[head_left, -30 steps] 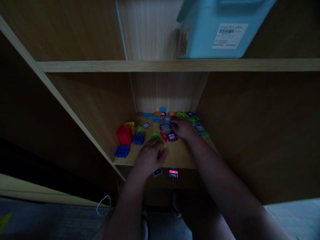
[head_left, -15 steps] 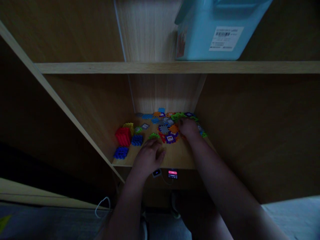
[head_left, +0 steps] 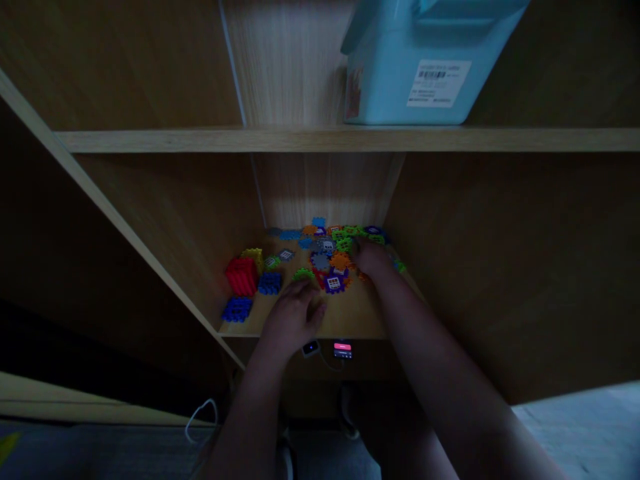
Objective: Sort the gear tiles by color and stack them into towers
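My left hand (head_left: 295, 313) hovers over or rests on the lower shelf, its fingers lightly curved and the thumb apart; nothing shows in it. Just beyond its fingertips lies a green notched tile (head_left: 303, 274). My right hand (head_left: 369, 255) reaches into the heap, fingers pinched at the edge of a green notched plastic tile (head_left: 344, 245); the fingertips are partly hidden. Close by are an orange tile (head_left: 341, 261), a grey tile (head_left: 320, 261) and a purple tile with a white window print (head_left: 334, 284).
On the left stand a red stack of tiles (head_left: 242, 277), a yellow stack (head_left: 254, 257) and two blue stacks (head_left: 270, 283). A light blue bin (head_left: 405, 80) sits on the upper shelf (head_left: 200, 141). Below the lower shelf's edge is a lit phone (head_left: 343, 350) with a cable.
My right hand has shifted slightly, and a green tile now shows beside its fingertips, nearer than the other green ones. The left hand has hardly moved. The view has tilted a little.
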A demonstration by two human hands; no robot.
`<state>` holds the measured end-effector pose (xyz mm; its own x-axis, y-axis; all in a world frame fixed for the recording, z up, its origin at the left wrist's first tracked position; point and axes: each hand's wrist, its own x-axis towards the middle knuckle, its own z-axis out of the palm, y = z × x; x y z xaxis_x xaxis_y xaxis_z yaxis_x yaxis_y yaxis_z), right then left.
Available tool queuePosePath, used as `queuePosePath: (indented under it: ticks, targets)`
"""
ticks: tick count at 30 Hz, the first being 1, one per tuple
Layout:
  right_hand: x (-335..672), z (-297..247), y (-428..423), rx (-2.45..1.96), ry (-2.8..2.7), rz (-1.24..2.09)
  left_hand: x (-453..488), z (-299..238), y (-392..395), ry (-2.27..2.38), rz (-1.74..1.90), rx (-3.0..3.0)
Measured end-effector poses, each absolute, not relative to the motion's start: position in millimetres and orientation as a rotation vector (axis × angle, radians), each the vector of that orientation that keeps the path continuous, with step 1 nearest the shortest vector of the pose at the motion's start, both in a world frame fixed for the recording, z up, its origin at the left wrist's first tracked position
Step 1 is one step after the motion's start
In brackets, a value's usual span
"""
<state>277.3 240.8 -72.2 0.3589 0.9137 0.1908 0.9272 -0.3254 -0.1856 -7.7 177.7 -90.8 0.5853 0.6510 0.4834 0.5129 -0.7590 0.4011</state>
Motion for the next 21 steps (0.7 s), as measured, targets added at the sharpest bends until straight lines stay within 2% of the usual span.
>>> queuePosePath:
  ticks: [3, 10, 14, 21]
  targets:
    - [273, -68, 242, -2.300, -1.677, -0.083, -7, -91, 178, 0.964, 0.935, 2.601]
    - [282, -73, 242, -2.592, -1.242, -0.068, -7, -90, 178, 0.971, 0.927, 2.601]
    - [281, -71, 242, -2.540, -1.387, 0.011, -7, -90, 178, 0.967, 0.911, 2.609]
    - [283, -63, 236, -2.504, -1.448, -0.101, -8, -91, 178, 0.961, 0.924, 2.595]
